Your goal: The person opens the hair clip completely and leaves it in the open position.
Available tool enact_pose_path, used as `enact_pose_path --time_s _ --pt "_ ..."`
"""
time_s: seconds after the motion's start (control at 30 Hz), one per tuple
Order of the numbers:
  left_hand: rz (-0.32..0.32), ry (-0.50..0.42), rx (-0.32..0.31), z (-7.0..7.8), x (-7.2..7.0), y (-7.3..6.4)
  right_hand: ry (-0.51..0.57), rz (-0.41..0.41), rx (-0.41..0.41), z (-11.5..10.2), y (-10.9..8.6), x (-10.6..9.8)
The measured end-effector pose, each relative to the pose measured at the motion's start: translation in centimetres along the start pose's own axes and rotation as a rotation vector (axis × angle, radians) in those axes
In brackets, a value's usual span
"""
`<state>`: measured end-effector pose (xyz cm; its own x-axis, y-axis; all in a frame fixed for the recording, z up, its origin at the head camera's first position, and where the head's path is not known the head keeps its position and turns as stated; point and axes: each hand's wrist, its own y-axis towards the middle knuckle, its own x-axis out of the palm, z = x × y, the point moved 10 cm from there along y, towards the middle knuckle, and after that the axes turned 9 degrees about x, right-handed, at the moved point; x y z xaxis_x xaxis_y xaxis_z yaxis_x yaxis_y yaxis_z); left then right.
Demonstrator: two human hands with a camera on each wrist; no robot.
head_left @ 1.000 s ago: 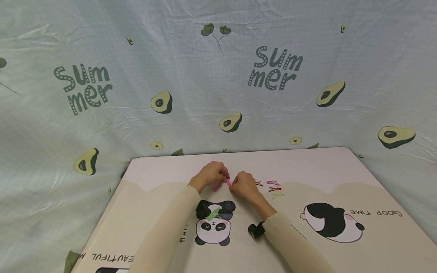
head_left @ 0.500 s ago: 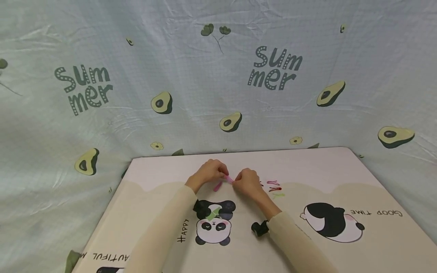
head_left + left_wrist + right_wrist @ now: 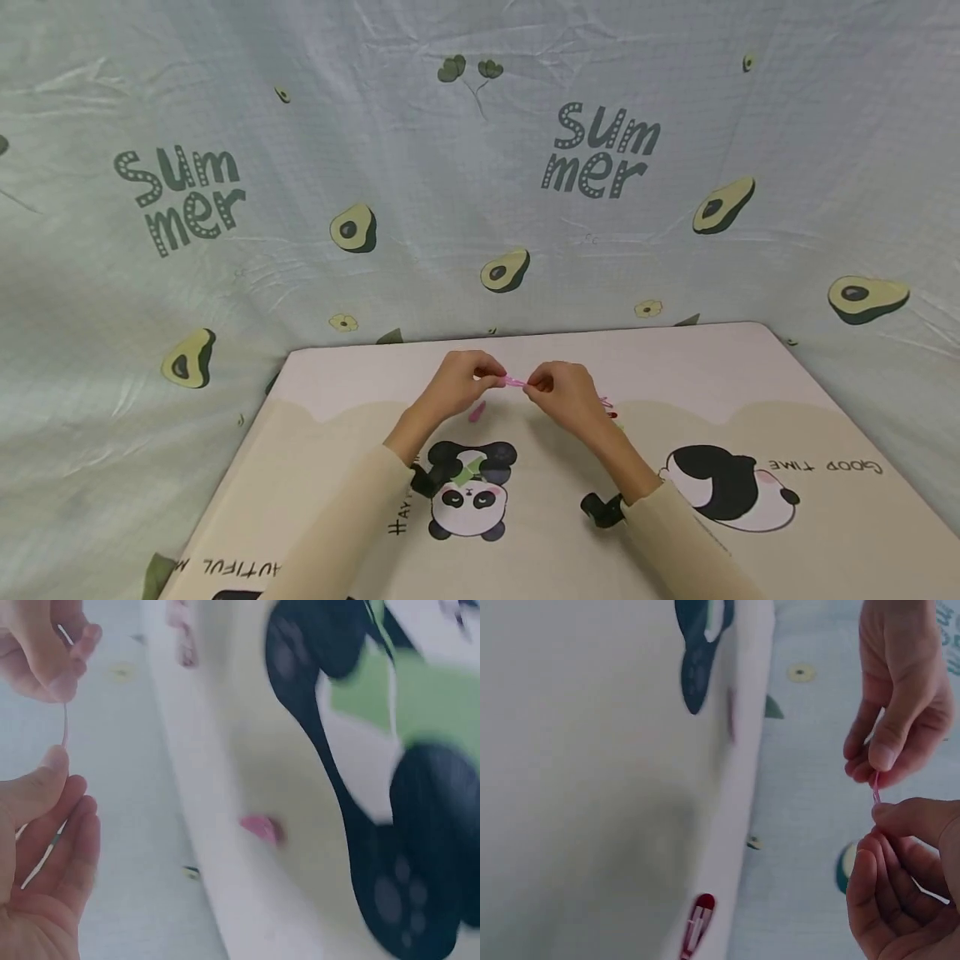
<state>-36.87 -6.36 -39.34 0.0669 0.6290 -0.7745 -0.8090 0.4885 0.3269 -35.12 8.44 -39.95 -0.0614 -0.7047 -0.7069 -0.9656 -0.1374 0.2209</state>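
Note:
A pink snap hair clip (image 3: 513,382) is held up off the table between both hands. My left hand (image 3: 461,385) pinches one end between thumb and fingers. At the other end my right hand (image 3: 567,398) pinches it likewise. In the right wrist view only a thin edge of the hair clip (image 3: 876,787) shows between the two thumbs. Below the left hand, a second pink clip (image 3: 477,412) lies on the table. Beyond the right hand are a red hair clip (image 3: 611,414) and a pink one (image 3: 604,402), partly hidden by that hand.
The table (image 3: 360,375) wears a cover printed with pandas and lettering. Behind its far edge hangs a pale cloth (image 3: 420,167) with avocados on it. A black wrist-worn device (image 3: 602,510) sits by the right sleeve, another (image 3: 423,481) by the left.
Both hands have risen from the table with the pink hair clip between them, and it now lies nearly level. The right hand has shifted right, covering more of the clips there.

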Motion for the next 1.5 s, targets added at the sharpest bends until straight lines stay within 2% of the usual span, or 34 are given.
enact_pose_path --time_s 0.2,0.4,0.57,0.7,0.83,1.13,1.33,1.5 --pt "0.154 -0.070 0.053 3.4 -1.4 -2.0 0.019 0.050 -0.111 -2.0 -2.5 -3.3" --pt "0.303 -0.140 0.104 6.2 -2.5 -4.0 0.059 0.103 -0.228 -3.4 -4.8 -5.7" --pt "0.365 -0.194 0.136 7.9 -2.9 -5.0 0.101 0.172 -0.341 -4.5 -6.3 -7.6" --pt "0.382 -0.227 0.114 8.3 -2.9 -5.7 0.125 0.200 -0.416 -5.0 -7.1 -8.3" --pt "0.407 -0.245 0.119 8.6 -2.7 -6.2 0.144 0.214 -0.462 -5.3 -7.7 -8.6" --pt "0.487 -0.326 0.131 8.5 -2.2 -6.5 0.188 0.242 -0.446 -4.7 -7.7 -8.6" --pt "0.501 -0.301 0.132 8.8 -2.3 -6.6 0.188 0.264 -0.457 -4.7 -7.7 -8.7" --pt "0.527 -0.223 0.180 9.6 -2.8 -6.9 0.197 0.267 -0.462 -4.8 -7.7 -8.8"
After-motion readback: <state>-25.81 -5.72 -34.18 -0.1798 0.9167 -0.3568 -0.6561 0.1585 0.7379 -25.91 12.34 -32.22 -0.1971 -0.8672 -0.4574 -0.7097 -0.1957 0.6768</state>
